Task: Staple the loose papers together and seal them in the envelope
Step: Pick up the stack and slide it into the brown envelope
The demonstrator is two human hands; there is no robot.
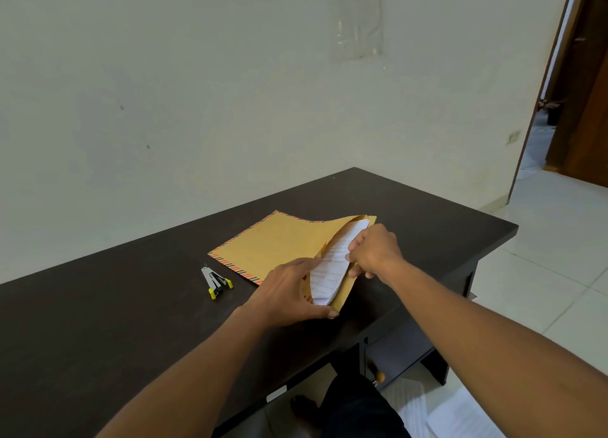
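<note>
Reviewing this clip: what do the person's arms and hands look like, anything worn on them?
Both forearms are bare as far as the frame shows: no sleeves visible. The left hand and right hand have no gloves, and no rings, watch or wristbands are visible. No markings can be made out.

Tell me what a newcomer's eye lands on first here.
First, the tan envelope with striped edging in the middle of the dark table, its mouth bowed open. The left hand holds that mouth open while the right hand pushes white printed papers inside. To their left, a small stapler with yellow trim lies alone on the table.
</note>
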